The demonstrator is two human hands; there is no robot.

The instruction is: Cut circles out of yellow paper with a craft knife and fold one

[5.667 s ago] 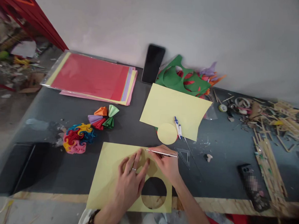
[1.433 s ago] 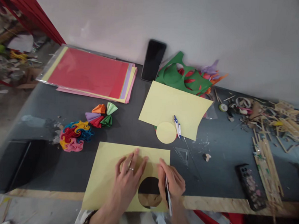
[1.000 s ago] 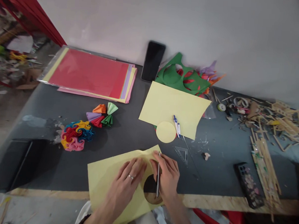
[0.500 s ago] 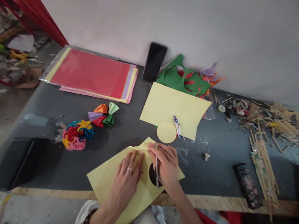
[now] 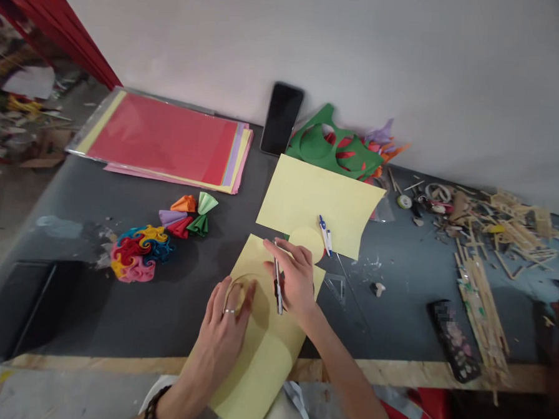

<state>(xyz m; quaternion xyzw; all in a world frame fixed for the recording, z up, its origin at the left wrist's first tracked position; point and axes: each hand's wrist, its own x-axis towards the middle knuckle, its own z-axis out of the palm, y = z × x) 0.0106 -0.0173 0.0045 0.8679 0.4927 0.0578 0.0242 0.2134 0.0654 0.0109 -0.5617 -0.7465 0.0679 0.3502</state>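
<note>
- Yellow sheet (image 5: 267,352) lies slanted on the surface (image 5: 162,303).
- Left hand (image 5: 224,325) presses it flat, fingers wide.
- Right hand (image 5: 294,279) fingers grip a thin tool (image 5: 278,287), apparently between strokes; the next one needs steady paper.

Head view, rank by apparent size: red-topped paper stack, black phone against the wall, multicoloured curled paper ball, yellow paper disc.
1. red-topped paper stack
2-3. multicoloured curled paper ball and black phone: look alike, phone farther, unranked.
4. yellow paper disc, partly hidden.

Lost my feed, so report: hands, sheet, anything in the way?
Left hand flat on yellow sheet. Right hand grips slim metal tool over it. Yellow disc close beyond.
</note>
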